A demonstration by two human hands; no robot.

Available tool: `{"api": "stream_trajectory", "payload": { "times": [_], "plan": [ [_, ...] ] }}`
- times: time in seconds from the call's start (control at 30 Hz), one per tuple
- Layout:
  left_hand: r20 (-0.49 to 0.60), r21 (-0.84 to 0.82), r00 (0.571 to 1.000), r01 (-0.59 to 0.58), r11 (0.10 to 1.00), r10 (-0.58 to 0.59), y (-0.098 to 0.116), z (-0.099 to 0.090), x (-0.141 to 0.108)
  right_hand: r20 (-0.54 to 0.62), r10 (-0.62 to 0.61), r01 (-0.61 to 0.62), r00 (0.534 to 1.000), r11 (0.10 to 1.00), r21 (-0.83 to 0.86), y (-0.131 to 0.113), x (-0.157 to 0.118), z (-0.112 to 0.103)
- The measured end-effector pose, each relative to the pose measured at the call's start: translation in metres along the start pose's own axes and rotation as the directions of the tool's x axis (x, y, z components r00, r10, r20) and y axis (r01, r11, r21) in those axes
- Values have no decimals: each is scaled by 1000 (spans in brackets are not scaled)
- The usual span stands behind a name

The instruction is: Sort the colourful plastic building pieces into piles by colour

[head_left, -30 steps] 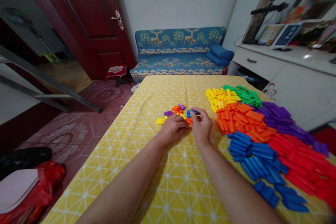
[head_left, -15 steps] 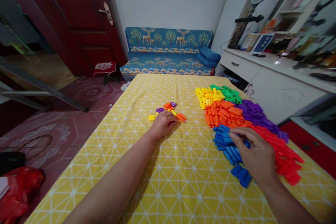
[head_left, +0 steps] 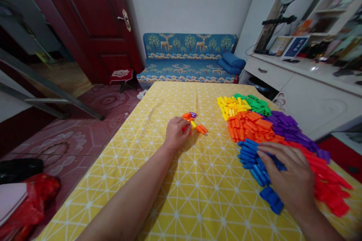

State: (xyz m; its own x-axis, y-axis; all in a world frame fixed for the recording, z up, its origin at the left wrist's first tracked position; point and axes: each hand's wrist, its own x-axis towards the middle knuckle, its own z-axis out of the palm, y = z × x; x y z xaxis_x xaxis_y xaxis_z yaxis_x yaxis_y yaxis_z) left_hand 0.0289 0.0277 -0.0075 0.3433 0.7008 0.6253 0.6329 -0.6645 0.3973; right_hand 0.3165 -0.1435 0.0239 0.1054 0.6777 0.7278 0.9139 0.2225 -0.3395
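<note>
My left hand (head_left: 178,133) is over a small mixed group of short plastic tubes, its fingers curled. A red patch (head_left: 185,128) shows under the fingertips; what they hold is hidden. Beside them lie a yellow tube (head_left: 193,124), orange tubes (head_left: 201,129) and a purple tube (head_left: 192,114). On the right, my right hand (head_left: 291,169) is closed in a pinch at the blue tubes (head_left: 249,154), with blue plastic between thumb and fingertips. The palm hides part of this blue heap.
Sorted heaps of yellow (head_left: 232,106), green (head_left: 256,104), orange (head_left: 250,126), purple (head_left: 288,126) and red tubes (head_left: 329,177) cover the right side of the patterned tablecloth (head_left: 175,199). Beyond stands a blue sofa (head_left: 186,66); a white dresser (head_left: 305,94) is at the right.
The view has shifted, so the scene sits further right. My left hand now covers the yellow and purple pieces that showed left of it. The right hand stays at the blue heap.
</note>
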Motion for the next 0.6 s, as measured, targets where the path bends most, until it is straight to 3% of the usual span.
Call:
{"api": "stream_trajectory", "payload": {
  "times": [0.1, 0.2, 0.27, 0.37, 0.47, 0.6],
  "plan": [
    [-94, 146, 973, 224, 964, -212, 0, -3, -1, -18, -47, 50, 999, 985, 166, -31, 23, 35],
    [-9, 209, 950, 307, 928, -312, 0, -3, -2, 31, 5, -13, 1000, 962, 274, -53, 46, 93],
    [47, 228, 941, 317, 921, -336, -1, -1, -2, 134, 70, -100, 988, 968, 229, -63, 58, 135],
    [86, 263, 934, 316, 912, -348, -2, 2, -2, 309, 176, -203, 935, 978, 56, -74, 72, 184],
    [95, 289, 928, 320, 902, -360, -3, 3, -1, 419, 223, -210, 880, 975, -76, -80, 83, 206],
    [76, 285, 930, 324, 902, -358, -7, 4, 0, 493, 167, -150, 854, 986, -74, -82, 90, 210]
  ]
}}
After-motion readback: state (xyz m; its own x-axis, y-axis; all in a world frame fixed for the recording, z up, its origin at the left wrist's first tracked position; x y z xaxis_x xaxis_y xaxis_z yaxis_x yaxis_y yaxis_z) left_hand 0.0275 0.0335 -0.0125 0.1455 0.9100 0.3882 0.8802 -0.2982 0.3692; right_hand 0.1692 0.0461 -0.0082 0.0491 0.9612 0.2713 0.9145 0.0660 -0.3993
